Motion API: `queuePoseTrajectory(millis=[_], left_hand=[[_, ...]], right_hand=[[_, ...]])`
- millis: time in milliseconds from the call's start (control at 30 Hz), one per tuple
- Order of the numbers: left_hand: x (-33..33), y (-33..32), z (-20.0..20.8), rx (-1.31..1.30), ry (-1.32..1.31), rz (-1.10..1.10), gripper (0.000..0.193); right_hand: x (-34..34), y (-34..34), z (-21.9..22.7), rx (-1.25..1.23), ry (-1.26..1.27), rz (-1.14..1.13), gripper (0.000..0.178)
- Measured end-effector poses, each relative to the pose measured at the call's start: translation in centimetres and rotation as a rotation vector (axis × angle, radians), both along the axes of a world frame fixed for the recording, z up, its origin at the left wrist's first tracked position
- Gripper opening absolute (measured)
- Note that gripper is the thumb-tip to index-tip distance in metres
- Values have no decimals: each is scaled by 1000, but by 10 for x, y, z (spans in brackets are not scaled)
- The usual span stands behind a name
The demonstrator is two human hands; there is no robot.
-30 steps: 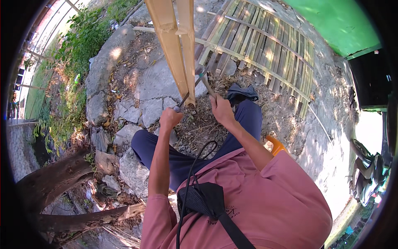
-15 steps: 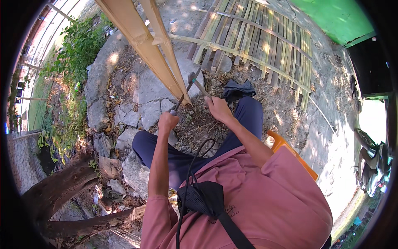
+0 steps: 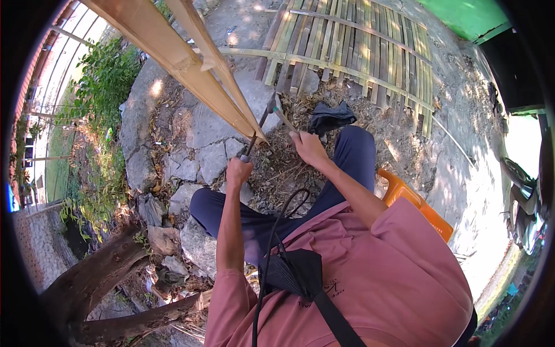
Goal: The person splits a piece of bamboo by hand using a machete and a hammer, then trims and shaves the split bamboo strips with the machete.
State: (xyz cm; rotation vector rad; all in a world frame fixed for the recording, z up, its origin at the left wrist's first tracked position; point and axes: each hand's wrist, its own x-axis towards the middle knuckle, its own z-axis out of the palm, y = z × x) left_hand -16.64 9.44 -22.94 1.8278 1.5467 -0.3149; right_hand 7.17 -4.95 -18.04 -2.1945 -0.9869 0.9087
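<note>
My left hand is closed around the grey handle of a dark-bladed knife. Its blade runs up to the lower end of a long, pale split bamboo pole and seems to come out on the far side. The pole leans away to the upper left, its two halves spread apart above and meeting near the blade. My right hand grips the wooden handle of a hammer with a green band. The hammer's dark head is at the far part of the blade; whether they touch I cannot tell.
A slatted bamboo panel lies on the ground ahead. Black cloth or plastic lies by my right knee. An orange plastic seat shows at my right, broken stones and a thick log at my left. A black cord hangs before me.
The upper part of the bamboo pole has shifted left in view, as the whole view has turned slightly. Both hands keep their grips, and the hammer head stays close to the blade.
</note>
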Motion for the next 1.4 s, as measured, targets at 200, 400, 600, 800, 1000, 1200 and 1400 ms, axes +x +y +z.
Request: queuePoseTrajectory(millis=[200,400,600,800,1000,1200,1400], left_hand=[[19,15,12,-52,-113,28,28],[27,31,-6,30,-98,82,32],[39,29,-4,76,-47,3,44],[56,34,9,142,-51,187,44],[58,65,40,95,-3,37,45],[66,46,-27,260,-94,128,41],[76,44,-34,240,-111,83,31]], right_hand=[[53,-4,45,227,-19,-231,58],[55,-40,58,349,56,-396,52],[47,-65,49,410,81,-424,46],[34,-55,82,411,105,-321,47],[65,-101,81,308,-94,-360,49],[87,-131,99,333,-134,-486,52],[125,-174,68,272,-163,-609,53]])
